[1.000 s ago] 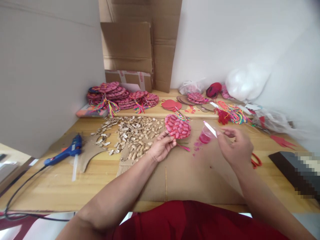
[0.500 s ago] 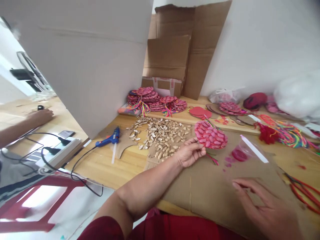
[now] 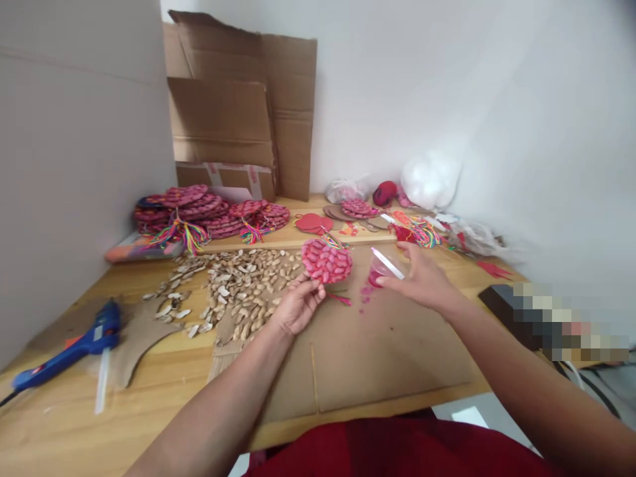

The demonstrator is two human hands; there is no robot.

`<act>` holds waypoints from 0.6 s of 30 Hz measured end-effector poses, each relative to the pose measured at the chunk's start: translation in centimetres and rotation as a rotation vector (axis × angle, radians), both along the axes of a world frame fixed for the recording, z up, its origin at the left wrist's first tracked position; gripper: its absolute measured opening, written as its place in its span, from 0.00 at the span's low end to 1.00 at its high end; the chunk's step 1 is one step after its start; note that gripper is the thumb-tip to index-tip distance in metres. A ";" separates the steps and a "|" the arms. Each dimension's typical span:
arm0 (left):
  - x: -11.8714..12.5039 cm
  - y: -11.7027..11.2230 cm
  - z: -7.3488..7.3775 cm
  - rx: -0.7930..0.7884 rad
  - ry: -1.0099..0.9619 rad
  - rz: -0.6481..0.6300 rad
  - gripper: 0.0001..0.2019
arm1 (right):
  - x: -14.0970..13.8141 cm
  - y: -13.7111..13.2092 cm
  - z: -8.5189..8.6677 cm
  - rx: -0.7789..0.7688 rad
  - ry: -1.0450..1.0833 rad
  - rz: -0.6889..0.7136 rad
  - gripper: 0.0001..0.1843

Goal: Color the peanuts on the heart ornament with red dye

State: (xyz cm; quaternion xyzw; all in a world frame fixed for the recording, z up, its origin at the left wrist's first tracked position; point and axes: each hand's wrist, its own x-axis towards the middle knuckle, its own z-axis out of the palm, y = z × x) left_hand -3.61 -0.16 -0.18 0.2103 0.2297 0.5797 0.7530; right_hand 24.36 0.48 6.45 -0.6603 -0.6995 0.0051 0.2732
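My left hand pinches the lower edge of a round disc covered in pink-painted peanut shells. Multicoloured threads show at its top, and a pink tassel lies just below it. To the right of the disc stands a clear plastic cup with pink paint in its bottom, and a white stick, perhaps a brush, slants across it. Around the cup's right side is my right hand, thumb and fingers apart; whether it touches the cup I cannot tell.
Loose peanut shells cover the left of the cardboard sheet. A blue glue gun lies at far left. Stacked pink discs stand at the back left, red paper shapes behind my left hand.
The view has turned to the right. My right hand has moved from the near cardboard forward to the cup. The disc stays in my left hand.
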 end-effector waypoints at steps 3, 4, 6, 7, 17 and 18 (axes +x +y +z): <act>0.0 0.0 0.0 -0.002 0.015 0.009 0.18 | -0.7 0.8 -0.1 -0.107 -0.030 -0.048 0.28; 0.0 0.0 0.0 -0.004 0.019 0.009 0.18 | -0.9 0.9 -0.1 -0.132 -0.035 -0.054 0.27; 0.0 0.1 -0.1 -0.010 0.027 0.008 0.17 | -1.2 1.1 0.0 -0.178 -0.041 -0.050 0.26; 0.0 0.1 -0.2 -0.014 0.029 0.008 0.16 | -1.3 1.2 0.0 -0.196 -0.043 -0.045 0.25; -0.1 0.0 -0.3 -0.052 0.031 0.006 0.16 | -1.3 2.4 -0.1 -0.215 -0.025 -0.014 0.24; -0.1 0.0 -0.3 -0.054 0.031 0.005 0.16 | -1.1 2.7 0.0 -0.209 -0.022 -0.014 0.24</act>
